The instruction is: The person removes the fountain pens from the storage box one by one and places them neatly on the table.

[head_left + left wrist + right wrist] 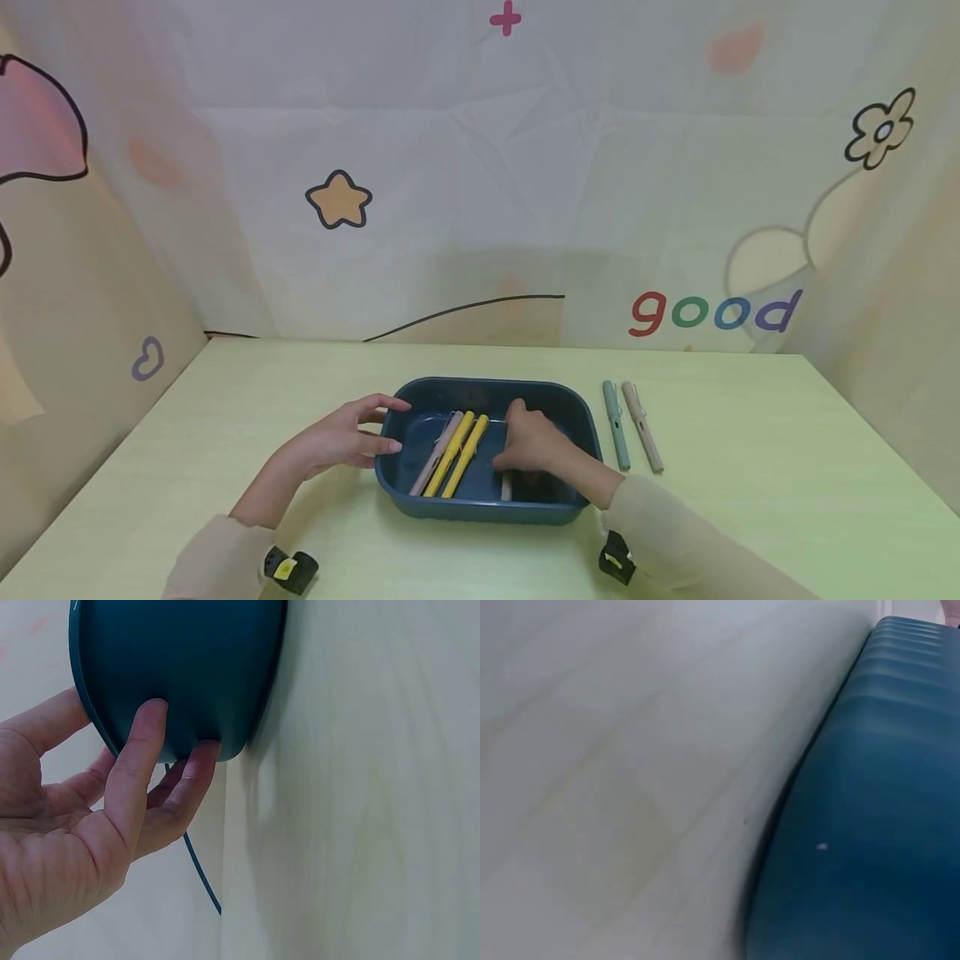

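A dark blue plastic tray [487, 510] stands on the table, with a lilac pen [437, 454] and two yellow pens [450, 454] slanting side by side in its left half. My left hand [341, 435] holds the tray's left end; in the left wrist view its fingertips [154, 712] press the outer wall while one digit reaches over the rim. Inside the right half, my right hand [536, 442] pinches a pale grey pen [507, 487], mostly hidden by the fingers. The right wrist view shows the tray's ribbed outer wall, with little of any hand.
A teal pen [616, 425] and a pale beige-grey pen [642, 427] lie side by side on the table [750, 500], just right of the tray. Behind the table hangs a printed backdrop [450, 208]. Each sleeve carries a black wrist device [292, 570].
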The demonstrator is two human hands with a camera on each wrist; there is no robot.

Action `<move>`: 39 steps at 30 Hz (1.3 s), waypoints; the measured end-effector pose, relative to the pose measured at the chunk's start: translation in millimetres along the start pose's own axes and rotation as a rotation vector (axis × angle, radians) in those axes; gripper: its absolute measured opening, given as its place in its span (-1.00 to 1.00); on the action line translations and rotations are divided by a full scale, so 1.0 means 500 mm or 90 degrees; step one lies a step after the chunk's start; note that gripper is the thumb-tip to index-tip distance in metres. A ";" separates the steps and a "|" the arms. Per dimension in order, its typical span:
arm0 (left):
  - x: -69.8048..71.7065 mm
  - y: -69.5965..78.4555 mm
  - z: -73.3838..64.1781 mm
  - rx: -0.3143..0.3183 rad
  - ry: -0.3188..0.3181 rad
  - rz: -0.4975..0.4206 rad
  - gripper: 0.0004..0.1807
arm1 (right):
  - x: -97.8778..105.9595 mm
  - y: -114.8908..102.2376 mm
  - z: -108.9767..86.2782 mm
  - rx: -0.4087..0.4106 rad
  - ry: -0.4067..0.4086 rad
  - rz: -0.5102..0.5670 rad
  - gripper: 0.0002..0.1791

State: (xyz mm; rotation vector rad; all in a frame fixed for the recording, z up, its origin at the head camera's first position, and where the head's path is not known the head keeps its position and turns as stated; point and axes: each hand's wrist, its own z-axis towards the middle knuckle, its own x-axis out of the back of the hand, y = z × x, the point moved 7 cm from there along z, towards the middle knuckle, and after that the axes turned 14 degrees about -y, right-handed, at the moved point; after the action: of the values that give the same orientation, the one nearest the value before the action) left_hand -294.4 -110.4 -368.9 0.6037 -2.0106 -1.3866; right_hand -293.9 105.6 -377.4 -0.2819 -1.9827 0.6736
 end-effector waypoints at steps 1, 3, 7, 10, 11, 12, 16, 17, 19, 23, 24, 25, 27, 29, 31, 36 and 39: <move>0.001 0.000 0.000 0.002 0.002 0.001 -0.38 | 0.000 0.003 0.000 -0.003 -0.003 0.022 -0.40; 0.002 -0.002 0.000 0.008 0.007 0.005 -0.38 | -0.001 0.009 0.001 -0.012 -0.012 0.066 -0.35; 0.004 -0.003 0.000 0.013 0.011 0.007 -0.38 | -0.003 0.015 0.001 -0.024 -0.039 0.122 -0.33; 0.004 -0.004 0.001 0.012 0.009 0.006 -0.37 | 0.000 0.015 -0.002 -0.029 -0.045 0.133 -0.39; 0.004 -0.004 0.001 0.011 0.008 0.006 -0.37 | 0.001 0.016 -0.003 -0.029 -0.044 0.141 -0.42; 0.004 -0.004 0.001 0.011 0.008 0.006 -0.37 | 0.003 0.017 -0.004 -0.028 -0.041 0.146 -0.44; 0.005 -0.004 0.002 0.012 0.009 0.004 -0.38 | 0.013 0.016 -0.013 -0.010 -0.029 0.179 -0.48; 0.005 -0.005 0.002 0.014 0.011 0.004 -0.38 | 0.016 0.016 -0.015 -0.005 -0.024 0.188 -0.48; 0.006 -0.005 0.001 0.017 0.012 0.004 -0.39 | 0.022 0.018 -0.021 0.003 -0.017 0.204 -0.49; 0.005 -0.004 0.000 0.018 0.013 0.008 -0.39 | 0.030 0.025 -0.026 0.015 0.000 0.229 -0.50; 0.005 -0.003 0.000 0.016 0.011 0.008 -0.39 | 0.032 0.026 -0.026 0.018 0.002 0.236 -0.51; 0.005 -0.003 0.000 0.016 0.012 0.007 -0.39 | 0.033 0.029 -0.026 0.019 0.006 0.242 -0.51; 0.006 -0.004 0.000 0.016 0.013 0.003 -0.39 | 0.035 0.031 -0.028 0.023 0.009 0.249 -0.51; 0.005 -0.004 -0.001 0.014 0.010 0.001 -0.39 | 0.036 0.034 -0.029 0.025 0.012 0.256 -0.51; 0.005 -0.004 -0.001 0.014 0.011 -0.004 -0.39 | 0.038 0.036 -0.031 0.027 0.014 0.261 -0.51; 0.003 -0.001 -0.001 0.005 0.003 -0.011 -0.40 | 0.046 0.036 -0.036 0.042 0.016 0.271 -0.49; 0.003 0.001 -0.001 0.004 0.000 -0.011 -0.40 | 0.052 0.035 -0.042 0.059 0.015 0.280 -0.48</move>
State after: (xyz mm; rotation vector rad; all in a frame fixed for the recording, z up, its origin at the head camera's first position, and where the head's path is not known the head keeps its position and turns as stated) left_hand -295.1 -111.6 -368.2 0.6261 -2.0151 -1.3900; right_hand -290.0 138.9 -360.5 -0.6767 -1.8736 1.0309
